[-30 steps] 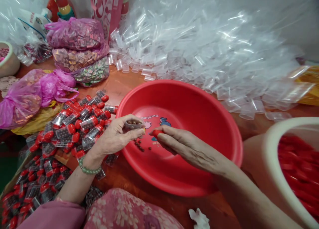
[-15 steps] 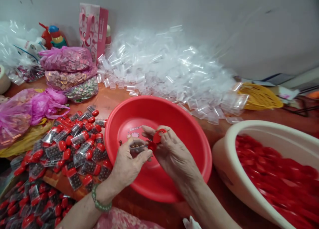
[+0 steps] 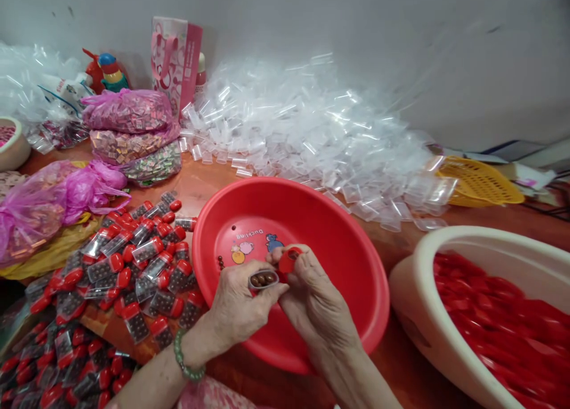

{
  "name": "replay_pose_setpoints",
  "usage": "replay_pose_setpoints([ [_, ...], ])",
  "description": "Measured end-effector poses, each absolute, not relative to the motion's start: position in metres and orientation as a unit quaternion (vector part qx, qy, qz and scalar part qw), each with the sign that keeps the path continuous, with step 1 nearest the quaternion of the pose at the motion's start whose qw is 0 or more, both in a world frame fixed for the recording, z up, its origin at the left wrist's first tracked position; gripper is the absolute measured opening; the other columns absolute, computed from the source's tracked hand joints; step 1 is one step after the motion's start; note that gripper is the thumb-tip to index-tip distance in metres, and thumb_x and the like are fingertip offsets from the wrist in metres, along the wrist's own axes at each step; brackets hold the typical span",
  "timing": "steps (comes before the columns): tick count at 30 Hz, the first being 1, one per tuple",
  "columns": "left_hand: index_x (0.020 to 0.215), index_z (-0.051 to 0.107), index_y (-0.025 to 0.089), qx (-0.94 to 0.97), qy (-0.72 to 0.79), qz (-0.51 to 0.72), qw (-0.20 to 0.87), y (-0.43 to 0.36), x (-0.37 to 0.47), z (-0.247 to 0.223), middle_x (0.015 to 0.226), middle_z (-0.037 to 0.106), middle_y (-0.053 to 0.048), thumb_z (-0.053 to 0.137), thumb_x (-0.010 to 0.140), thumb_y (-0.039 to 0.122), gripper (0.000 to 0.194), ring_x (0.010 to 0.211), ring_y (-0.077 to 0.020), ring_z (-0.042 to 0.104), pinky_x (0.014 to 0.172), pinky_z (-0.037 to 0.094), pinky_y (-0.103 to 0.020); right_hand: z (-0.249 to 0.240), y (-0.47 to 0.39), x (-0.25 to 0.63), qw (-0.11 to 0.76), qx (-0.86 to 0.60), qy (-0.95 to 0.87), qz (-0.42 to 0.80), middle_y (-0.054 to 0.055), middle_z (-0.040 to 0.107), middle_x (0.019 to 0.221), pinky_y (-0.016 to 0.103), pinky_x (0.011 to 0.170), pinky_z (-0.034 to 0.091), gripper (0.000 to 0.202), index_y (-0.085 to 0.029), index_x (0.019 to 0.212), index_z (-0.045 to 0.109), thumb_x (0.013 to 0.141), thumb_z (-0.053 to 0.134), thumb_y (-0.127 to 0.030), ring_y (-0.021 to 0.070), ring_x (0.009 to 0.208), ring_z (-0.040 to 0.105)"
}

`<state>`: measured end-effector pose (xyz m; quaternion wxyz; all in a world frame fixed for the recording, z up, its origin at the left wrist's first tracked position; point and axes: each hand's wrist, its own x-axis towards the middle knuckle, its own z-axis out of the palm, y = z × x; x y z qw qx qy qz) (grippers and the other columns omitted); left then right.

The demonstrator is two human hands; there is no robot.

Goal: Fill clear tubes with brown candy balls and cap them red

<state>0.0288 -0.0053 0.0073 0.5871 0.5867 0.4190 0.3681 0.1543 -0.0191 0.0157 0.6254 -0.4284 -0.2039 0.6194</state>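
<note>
My left hand (image 3: 243, 299) is closed round a small clear plastic container (image 3: 263, 279), its open end facing up and brown beads showing inside. Close beside it, my right hand (image 3: 314, 296) pinches a red cap (image 3: 290, 259) in its fingertips, just off the container's mouth. Both hands are over a red basin (image 3: 351, 243) with duckling pictures on its floor. Several loose brown beads (image 3: 221, 262) lie at the basin's left side. A green bead bracelet (image 3: 186, 355) circles my left wrist.
Red-capped containers of dark beads (image 3: 146, 251) are heaped at the left. Clear plastic sleeves (image 3: 307, 130) are piled behind the basin. A cream tub (image 3: 416, 278) of red caps stands at the right, a yellow basket (image 3: 481, 180) behind it. Bags of small pieces (image 3: 129, 111) sit back left.
The red cap, earlier against the container's right side, is now slightly above and apart from it. The container's bead-filled mouth has turned more toward me. The view has shifted slightly.
</note>
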Motion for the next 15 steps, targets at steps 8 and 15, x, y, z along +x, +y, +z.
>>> replay_pose_setpoints([
  [8,0.087,0.071,0.012,0.513,0.376,0.353,0.686,0.0,0.029,0.012,0.065,0.055,0.002,0.073,0.076,0.044,0.034,0.061,-0.0097,0.044,0.061,0.038,-0.024,0.02,-0.01,0.163,0.681,-0.428,-0.21,0.555,-0.004,0.065,0.081,0.021,0.062,0.052,0.032,-0.025,0.077,0.061,0.063,0.087,-0.039,0.0096,0.069,0.06],
  [15,0.091,0.071,0.012,0.461,0.385,0.394,0.696,0.001,0.025,0.011,0.075,0.065,-0.003,0.073,0.077,0.043,0.034,0.069,-0.0118,0.055,0.069,0.046,-0.025,0.031,-0.022,0.179,0.593,-0.526,-0.531,0.3,-0.001,0.068,0.079,0.026,0.072,0.054,0.016,-0.026,0.085,0.069,0.074,0.08,-0.021,0.0135,0.075,0.064],
])
